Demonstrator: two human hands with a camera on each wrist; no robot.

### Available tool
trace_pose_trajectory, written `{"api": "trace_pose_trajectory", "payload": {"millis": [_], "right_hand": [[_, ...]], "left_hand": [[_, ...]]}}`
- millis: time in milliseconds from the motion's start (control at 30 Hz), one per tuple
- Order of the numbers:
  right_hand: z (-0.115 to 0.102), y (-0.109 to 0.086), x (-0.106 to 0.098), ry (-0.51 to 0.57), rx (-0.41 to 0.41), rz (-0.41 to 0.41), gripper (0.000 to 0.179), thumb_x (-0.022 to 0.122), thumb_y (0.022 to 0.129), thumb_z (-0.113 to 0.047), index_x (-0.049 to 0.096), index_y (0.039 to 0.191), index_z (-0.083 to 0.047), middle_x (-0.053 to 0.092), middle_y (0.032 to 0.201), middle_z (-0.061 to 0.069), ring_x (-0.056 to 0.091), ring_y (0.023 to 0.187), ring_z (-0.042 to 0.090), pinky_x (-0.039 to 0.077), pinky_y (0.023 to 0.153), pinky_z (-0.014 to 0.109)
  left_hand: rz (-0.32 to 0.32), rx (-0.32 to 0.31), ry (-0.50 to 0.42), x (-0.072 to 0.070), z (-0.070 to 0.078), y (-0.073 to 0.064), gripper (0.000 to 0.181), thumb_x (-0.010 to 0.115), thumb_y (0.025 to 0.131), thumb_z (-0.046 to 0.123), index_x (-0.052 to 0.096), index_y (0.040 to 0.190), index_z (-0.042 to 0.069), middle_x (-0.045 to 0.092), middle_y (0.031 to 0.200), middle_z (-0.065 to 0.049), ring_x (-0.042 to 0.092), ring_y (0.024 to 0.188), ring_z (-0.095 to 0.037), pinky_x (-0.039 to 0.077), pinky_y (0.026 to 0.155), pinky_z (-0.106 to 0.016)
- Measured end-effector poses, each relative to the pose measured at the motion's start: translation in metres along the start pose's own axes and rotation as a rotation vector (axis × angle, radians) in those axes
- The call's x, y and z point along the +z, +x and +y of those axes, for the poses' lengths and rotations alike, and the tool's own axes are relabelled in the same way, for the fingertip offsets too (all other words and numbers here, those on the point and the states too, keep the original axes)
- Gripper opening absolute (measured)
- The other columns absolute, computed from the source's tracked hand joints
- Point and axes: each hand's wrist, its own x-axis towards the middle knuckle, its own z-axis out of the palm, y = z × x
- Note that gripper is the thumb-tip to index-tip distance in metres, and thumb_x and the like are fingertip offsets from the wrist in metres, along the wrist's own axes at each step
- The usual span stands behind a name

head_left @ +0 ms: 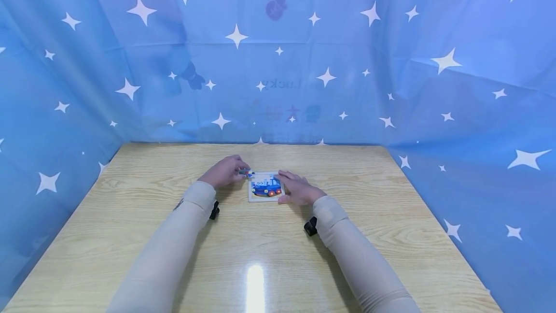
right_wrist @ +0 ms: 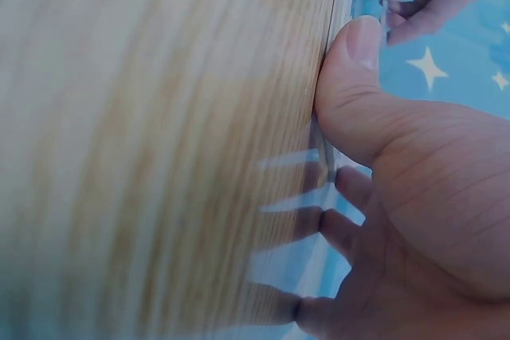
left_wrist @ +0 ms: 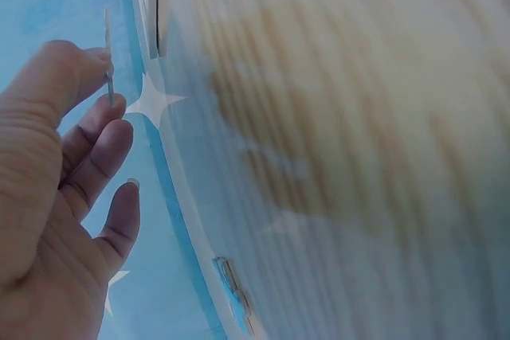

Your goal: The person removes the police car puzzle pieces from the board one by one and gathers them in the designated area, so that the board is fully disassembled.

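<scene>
A small puzzle board (head_left: 266, 200) with a white frame lies flat on the table, showing a blue cartoon truck picture (head_left: 265, 186) with red-orange wheels. My left hand (head_left: 223, 172) is at its upper left corner. Between thumb and forefinger it pinches a thin puzzle piece (left_wrist: 110, 61), seen edge-on in the left wrist view; the other fingers are loosely bent. My right hand (head_left: 299, 190) rests on the board's right side, fingers stretched to the upper right corner and thumb at the lower right. The right wrist view shows the thumb (right_wrist: 358, 61) against the board's edge.
Another thin, blue-marked flat piece (left_wrist: 233, 296) lies on the table in the left wrist view. The wooden table (head_left: 165, 158) meets a blue star-patterned curtain (head_left: 278, 62) at the back and sides. A bright light reflection (head_left: 255, 289) shows on the near tabletop.
</scene>
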Motion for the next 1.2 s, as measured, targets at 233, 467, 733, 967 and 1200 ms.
{"api": "trace_pose_trajectory", "payload": {"millis": [233, 467, 733, 967, 1200], "right_hand": [[-0.003, -0.002, 0.000, 0.004, -0.009, -0.002, 0.080, 0.065, 0.099, -0.035, 0.020, 0.163, -0.017, 0.009, 0.170, 0.007, 0.006, 0.155, 0.036, 0.002, 0.119, 0.064], [-0.004, -0.002, -0.001, 0.009, -0.013, -0.003, 0.080, 0.065, 0.099, -0.034, 0.020, 0.163, -0.016, 0.008, 0.170, 0.008, 0.005, 0.155, 0.036, 0.002, 0.119, 0.066], [-0.004, -0.003, 0.000, 0.006, -0.011, 0.002, 0.080, 0.065, 0.099, -0.035, 0.020, 0.163, -0.016, 0.009, 0.170, 0.008, 0.005, 0.155, 0.035, 0.002, 0.118, 0.066], [-0.002, -0.003, 0.000, 0.012, -0.015, 0.001, 0.080, 0.065, 0.099, -0.034, 0.021, 0.163, -0.015, 0.009, 0.170, 0.009, 0.005, 0.155, 0.035, 0.002, 0.118, 0.066], [-0.002, -0.002, 0.000, 0.021, -0.011, -0.003, 0.080, 0.065, 0.099, -0.034, 0.020, 0.163, -0.016, 0.008, 0.170, 0.007, 0.004, 0.155, 0.034, 0.000, 0.119, 0.065]], "left_hand": [[0.006, -0.023, -0.016, -0.004, -0.005, -0.006, 0.035, 0.071, 0.094, 0.010, 0.070, 0.129, 0.008, 0.063, 0.114, -0.006, 0.063, 0.106, -0.024, 0.054, 0.092, -0.038], [0.012, -0.030, -0.024, -0.012, -0.010, -0.014, 0.035, 0.068, 0.095, 0.008, 0.068, 0.130, 0.005, 0.062, 0.113, -0.008, 0.063, 0.104, -0.024, 0.054, 0.090, -0.040], [0.029, -0.018, -0.027, -0.016, -0.015, -0.020, 0.036, 0.070, 0.094, 0.010, 0.068, 0.129, 0.003, 0.063, 0.112, -0.008, 0.061, 0.097, -0.021, 0.054, 0.086, -0.038], [0.030, -0.021, -0.018, -0.016, -0.018, -0.022, 0.035, 0.071, 0.093, 0.010, 0.069, 0.127, 0.002, 0.064, 0.109, -0.008, 0.061, 0.096, -0.022, 0.054, 0.087, -0.039], [0.006, -0.019, -0.009, -0.015, -0.018, -0.023, 0.033, 0.072, 0.094, 0.012, 0.070, 0.126, 0.002, 0.064, 0.108, -0.008, 0.061, 0.096, -0.022, 0.053, 0.088, -0.040]]}}
